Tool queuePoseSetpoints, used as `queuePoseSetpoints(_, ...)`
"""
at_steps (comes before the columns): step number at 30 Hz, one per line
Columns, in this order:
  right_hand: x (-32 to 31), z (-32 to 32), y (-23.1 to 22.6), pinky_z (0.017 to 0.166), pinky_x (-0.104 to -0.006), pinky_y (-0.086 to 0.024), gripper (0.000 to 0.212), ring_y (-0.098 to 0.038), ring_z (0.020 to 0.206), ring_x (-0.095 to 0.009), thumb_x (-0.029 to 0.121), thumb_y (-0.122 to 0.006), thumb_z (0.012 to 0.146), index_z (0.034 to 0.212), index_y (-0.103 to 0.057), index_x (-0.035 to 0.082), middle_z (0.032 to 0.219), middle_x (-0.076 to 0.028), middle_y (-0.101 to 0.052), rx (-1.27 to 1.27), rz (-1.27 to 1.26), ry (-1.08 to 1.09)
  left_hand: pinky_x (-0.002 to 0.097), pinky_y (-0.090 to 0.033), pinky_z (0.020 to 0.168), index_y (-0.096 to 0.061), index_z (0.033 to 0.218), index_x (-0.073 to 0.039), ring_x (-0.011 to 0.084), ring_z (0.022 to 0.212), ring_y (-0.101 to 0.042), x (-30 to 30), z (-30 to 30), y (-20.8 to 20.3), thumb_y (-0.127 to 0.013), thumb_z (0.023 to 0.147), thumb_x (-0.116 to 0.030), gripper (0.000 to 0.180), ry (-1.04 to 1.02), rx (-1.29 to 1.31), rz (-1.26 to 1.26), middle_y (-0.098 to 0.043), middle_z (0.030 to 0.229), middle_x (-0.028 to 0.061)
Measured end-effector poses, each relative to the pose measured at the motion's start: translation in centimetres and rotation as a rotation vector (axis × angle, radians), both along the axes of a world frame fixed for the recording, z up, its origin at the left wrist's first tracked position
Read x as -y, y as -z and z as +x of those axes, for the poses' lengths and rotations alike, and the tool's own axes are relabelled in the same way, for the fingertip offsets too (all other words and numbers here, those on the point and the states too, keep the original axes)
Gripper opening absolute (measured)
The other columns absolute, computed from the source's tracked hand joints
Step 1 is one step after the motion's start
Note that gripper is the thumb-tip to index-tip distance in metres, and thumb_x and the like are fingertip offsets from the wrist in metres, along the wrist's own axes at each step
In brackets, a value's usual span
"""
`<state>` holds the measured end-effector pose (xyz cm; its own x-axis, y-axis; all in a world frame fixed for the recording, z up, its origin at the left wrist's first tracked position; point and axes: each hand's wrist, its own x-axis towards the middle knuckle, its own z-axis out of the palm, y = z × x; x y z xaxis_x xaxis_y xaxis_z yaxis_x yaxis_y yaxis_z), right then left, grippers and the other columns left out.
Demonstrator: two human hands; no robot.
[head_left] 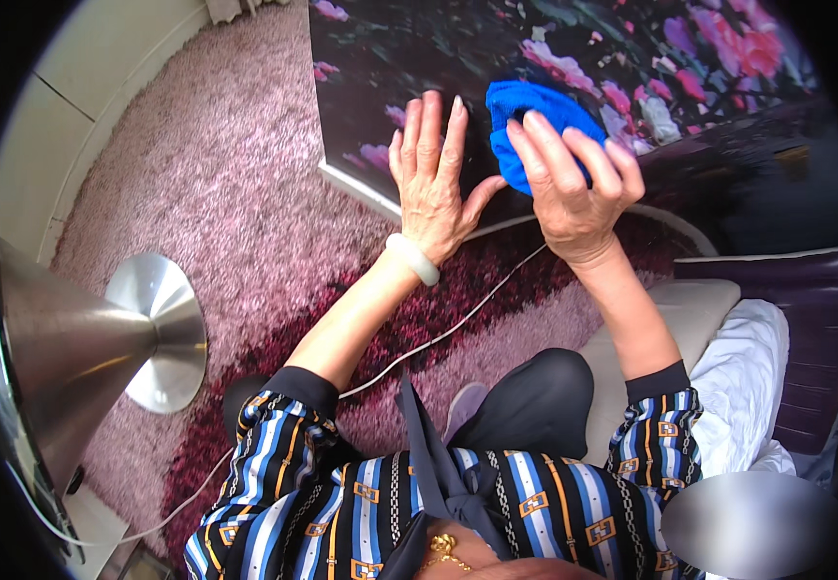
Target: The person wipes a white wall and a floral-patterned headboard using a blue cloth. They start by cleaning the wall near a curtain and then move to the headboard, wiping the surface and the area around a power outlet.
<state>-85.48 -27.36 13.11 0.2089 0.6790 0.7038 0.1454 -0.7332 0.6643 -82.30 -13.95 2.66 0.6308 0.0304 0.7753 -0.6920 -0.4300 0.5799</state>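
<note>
A glossy dark panel printed with pink and purple flowers fills the upper right, its pale edge turned toward me. Fingers stretched out, my left hand lies flat against the panel near its lower left corner; a pale bangle circles that wrist. To its right, my right hand presses a bunched blue cloth onto the printed surface. Its fingers are bent over the cloth, and the thumb is mostly hidden. The left thumb reaches close to the cloth's lower edge.
A shaggy pink and maroon rug covers the floor. A thin white cord crosses it below my arms. At left stands a silver pedestal with a round base. A beige cushion, white fabric and a purple padded piece are at right.
</note>
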Motion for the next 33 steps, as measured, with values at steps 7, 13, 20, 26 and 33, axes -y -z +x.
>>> queuePoseSetpoints(7,-0.3,-1.2,-4.0,0.087,-0.0292,-0.033,0.034,-0.050,0.108,-0.012,0.026,-0.061,0.087,0.121,-0.065,0.028,0.129,0.012,-0.058,-0.138,-0.209,0.145,0.0660,-0.024,0.106,-0.025,0.153,-0.027,0.0452,0.146,-0.002,0.4,-0.7,0.0,-0.082,0.069,-0.036,0.101,0.140,-0.160,-0.045,-0.002,0.160,0.0200)
queuePoseSetpoints(13,-4.2,0.5,-12.6,0.101,-0.0373,-0.030,0.038,-0.047,0.126,-0.016,0.016,-0.056,0.090,0.127,-0.063,0.023,0.135,0.006,-0.057,0.322,-0.080,0.356,0.0659,-0.020,0.108,-0.023,0.153,-0.027,0.0424,0.147,0.003,-1.0,0.2,0.7,-0.084,0.066,-0.032,0.107,0.059,-0.173,-0.006,0.004,0.160,0.0182)
queuePoseSetpoints(20,-2.4,0.6,-2.4,0.116,-0.0589,-0.014,0.078,-0.019,0.146,-0.031,0.034,-0.061,0.082,0.151,-0.028,0.022,0.160,-0.005,-0.017,-0.148,-0.196,0.466,0.0656,-0.020,0.108,-0.024,0.153,-0.026,0.0424,0.147,0.002,0.2,-0.7,-0.2,-0.084,0.066,-0.031,0.107,0.098,-0.179,-0.029,0.002,0.161,0.0175)
queuePoseSetpoints(26,-2.5,0.5,-1.6,0.115,-0.0613,-0.012,0.068,-0.020,0.146,-0.023,0.025,-0.055,0.085,0.149,-0.033,0.025,0.157,0.001,-0.022,-0.271,-0.342,0.337,0.0678,-0.020,0.107,-0.022,0.153,-0.024,0.0424,0.147,0.002,-0.3,0.2,0.7,-0.084,0.066,-0.030,0.107,0.063,-0.152,-0.030,0.003,0.161,0.0165)
queuePoseSetpoints(33,-4.8,2.2,-16.9,0.113,-0.0574,-0.018,0.073,-0.025,0.143,-0.032,0.029,-0.066,0.081,0.146,-0.036,0.018,0.154,-0.017,-0.027,0.267,-0.041,0.213,0.0696,-0.016,0.107,-0.018,0.154,-0.025,0.0435,0.146,0.000,-0.1,0.3,1.3,-0.084,0.064,-0.032,0.112,0.069,-0.143,-0.064,0.001,0.161,0.0162)
